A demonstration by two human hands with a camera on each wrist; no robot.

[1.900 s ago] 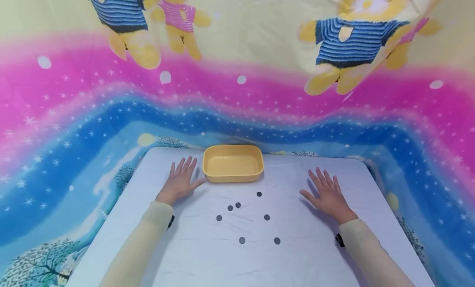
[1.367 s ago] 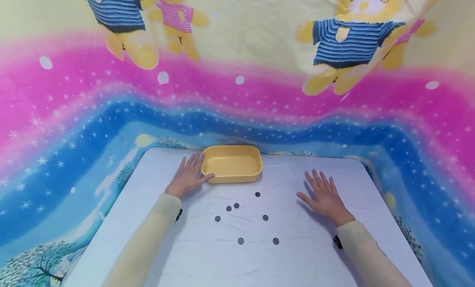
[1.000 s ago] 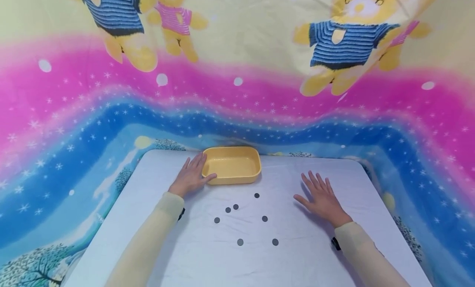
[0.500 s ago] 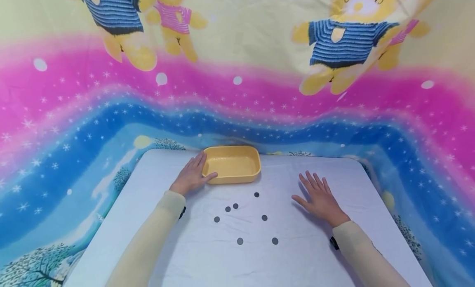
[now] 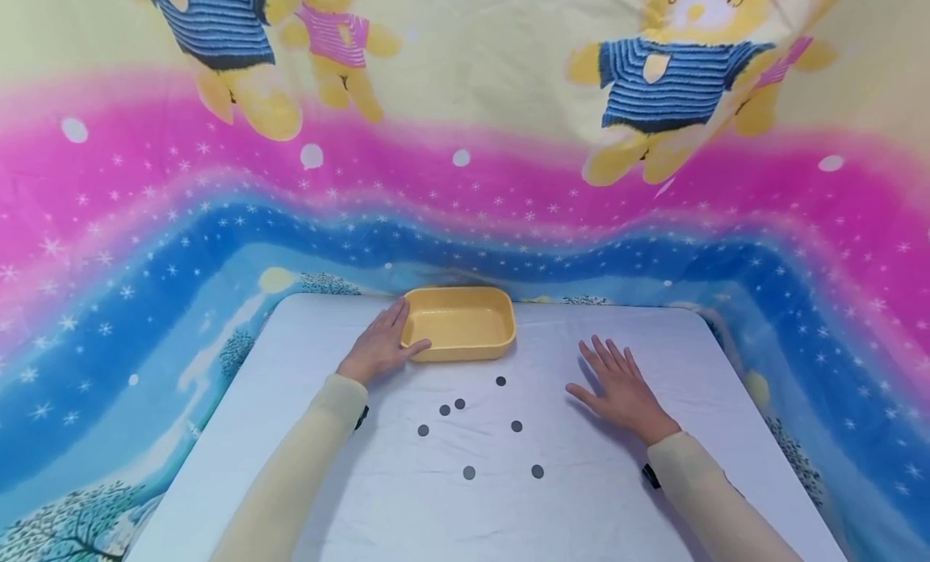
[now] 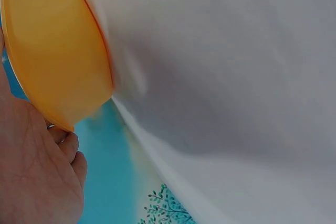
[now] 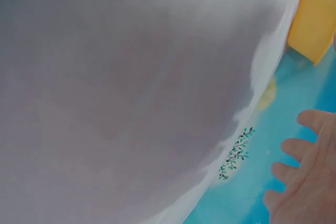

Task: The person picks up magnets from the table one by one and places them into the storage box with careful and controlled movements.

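A shallow yellow plastic tub sits at the far side of the white-covered table, with nothing inside. My left hand holds its front left corner. The fingers lie along the left wall and the thumb bends across the front rim. The left wrist view shows the fingers behind the tub's corner, partly hidden by it. My right hand hovers over the table on the right, palm down and fingers spread, holding nothing. Between the hands lie several small dark discs, among them the farthest disc and a near disc.
Two discs lie close together, a left one and a right one; the others are spread apart. A printed cloth with bears and snowflakes hangs behind and beside the table, close to the tub's back side.
My left hand has moved right onto the tub, and the tub has lately slid slightly to the right with it. My right hand has drifted a little left. The discs lie unmoved.
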